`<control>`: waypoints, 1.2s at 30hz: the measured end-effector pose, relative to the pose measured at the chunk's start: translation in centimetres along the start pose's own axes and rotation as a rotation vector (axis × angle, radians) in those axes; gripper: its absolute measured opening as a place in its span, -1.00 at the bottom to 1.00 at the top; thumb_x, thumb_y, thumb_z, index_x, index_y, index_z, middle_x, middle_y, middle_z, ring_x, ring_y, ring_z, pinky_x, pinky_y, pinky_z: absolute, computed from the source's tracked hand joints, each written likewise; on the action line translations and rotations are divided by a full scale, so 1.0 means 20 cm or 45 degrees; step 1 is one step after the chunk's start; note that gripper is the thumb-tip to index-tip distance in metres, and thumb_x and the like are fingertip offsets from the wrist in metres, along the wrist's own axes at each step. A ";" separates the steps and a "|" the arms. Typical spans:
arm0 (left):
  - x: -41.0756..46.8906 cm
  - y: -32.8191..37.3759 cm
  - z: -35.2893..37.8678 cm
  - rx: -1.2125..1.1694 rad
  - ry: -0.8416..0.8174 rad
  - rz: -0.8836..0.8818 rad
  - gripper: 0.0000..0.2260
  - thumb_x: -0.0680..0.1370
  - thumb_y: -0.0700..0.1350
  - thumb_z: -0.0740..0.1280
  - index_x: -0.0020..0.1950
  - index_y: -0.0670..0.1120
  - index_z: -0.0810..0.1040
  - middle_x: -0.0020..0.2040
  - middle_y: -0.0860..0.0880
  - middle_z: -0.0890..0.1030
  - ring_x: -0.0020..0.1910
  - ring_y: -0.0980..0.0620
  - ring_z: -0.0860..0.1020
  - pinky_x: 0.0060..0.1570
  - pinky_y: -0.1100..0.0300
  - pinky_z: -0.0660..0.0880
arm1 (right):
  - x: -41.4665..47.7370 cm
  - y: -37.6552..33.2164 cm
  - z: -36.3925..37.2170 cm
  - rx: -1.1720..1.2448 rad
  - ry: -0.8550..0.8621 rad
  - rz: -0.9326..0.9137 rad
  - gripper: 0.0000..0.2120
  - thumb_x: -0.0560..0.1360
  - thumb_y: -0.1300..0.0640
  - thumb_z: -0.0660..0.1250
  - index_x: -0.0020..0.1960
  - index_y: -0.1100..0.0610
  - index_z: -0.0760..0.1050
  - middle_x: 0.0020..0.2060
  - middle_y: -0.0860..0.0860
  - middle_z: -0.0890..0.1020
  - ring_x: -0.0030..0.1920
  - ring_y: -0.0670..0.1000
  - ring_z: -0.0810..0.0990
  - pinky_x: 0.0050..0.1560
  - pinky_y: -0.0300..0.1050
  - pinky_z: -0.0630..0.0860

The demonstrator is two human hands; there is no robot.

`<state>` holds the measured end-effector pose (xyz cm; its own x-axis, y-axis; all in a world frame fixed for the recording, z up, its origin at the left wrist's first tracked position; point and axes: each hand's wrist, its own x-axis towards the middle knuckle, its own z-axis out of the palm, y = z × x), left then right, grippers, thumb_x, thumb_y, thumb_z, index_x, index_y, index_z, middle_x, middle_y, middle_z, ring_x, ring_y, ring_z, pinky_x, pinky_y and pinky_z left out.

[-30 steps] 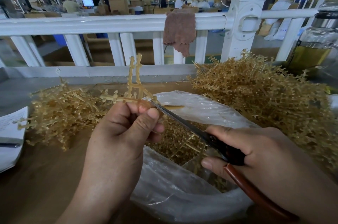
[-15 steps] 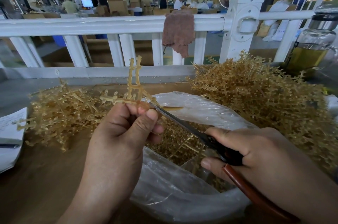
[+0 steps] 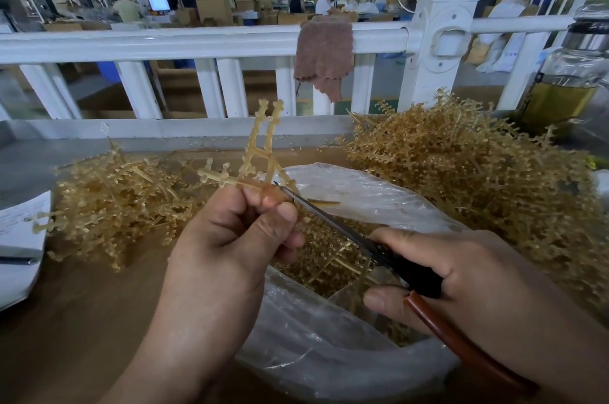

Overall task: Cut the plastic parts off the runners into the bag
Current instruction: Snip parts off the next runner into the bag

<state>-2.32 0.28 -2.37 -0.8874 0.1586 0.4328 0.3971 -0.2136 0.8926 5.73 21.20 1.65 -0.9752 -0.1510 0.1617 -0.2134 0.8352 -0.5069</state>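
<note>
My left hand (image 3: 230,239) pinches an amber plastic runner (image 3: 260,146) that stands upright over the clear plastic bag (image 3: 316,347). My right hand (image 3: 461,278) grips scissors (image 3: 329,222) with black and brown handles. Their blade tips sit at the runner's base, right beside my left fingertips. Several cut amber parts (image 3: 323,272) lie inside the bag, partly hidden by my hands.
A big heap of runners (image 3: 468,173) lies at the right, a smaller heap (image 3: 112,206) at the left. White papers (image 3: 19,239) rest at the left edge. A white railing (image 3: 197,41) with a brown cloth (image 3: 323,54) runs behind; a glass bottle (image 3: 573,80) stands far right.
Both hands and the scissors hold almost the same pose; the blades stay at the runner's base. Only the camera has shifted slightly.
</note>
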 end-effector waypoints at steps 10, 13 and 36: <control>0.00 0.00 0.00 0.038 -0.017 0.015 -0.90 0.40 0.06 0.44 -0.20 0.05 0.61 -0.27 0.03 0.63 -0.27 0.04 0.64 -0.23 0.20 0.59 | -0.01 0.01 -0.02 -0.017 -0.016 -0.010 -0.45 0.31 -0.50 0.19 0.22 -0.31 0.41 -0.24 -0.14 0.60 -0.26 -0.18 0.57 -0.25 -0.24 0.46; 0.01 0.00 -0.01 -0.005 -0.013 0.000 -0.89 0.40 0.05 0.45 -0.21 0.05 0.60 -0.27 0.02 0.63 -0.27 0.02 0.65 -0.25 0.21 0.58 | 0.00 0.01 -0.02 0.000 -0.041 0.000 -0.45 0.31 -0.52 0.19 0.24 -0.38 0.38 -0.24 -0.20 0.60 -0.27 -0.21 0.57 -0.31 -0.31 0.46; 0.01 0.02 -0.01 -0.122 -0.042 -0.019 -0.93 0.39 0.02 0.46 -0.23 0.07 0.60 -0.26 -0.03 0.62 -0.28 0.01 0.64 -0.27 0.21 0.57 | -0.01 0.01 -0.03 0.002 -0.081 0.027 -0.40 0.28 -0.61 0.10 0.26 -0.44 0.34 -0.18 -0.26 0.60 -0.23 -0.25 0.59 -0.25 -0.30 0.50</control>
<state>-2.48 0.09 -2.00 -0.8843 0.1934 0.4250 0.3586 -0.3017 0.8834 5.90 21.70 1.92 -0.9812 -0.1665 0.0971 -0.1928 0.8378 -0.5109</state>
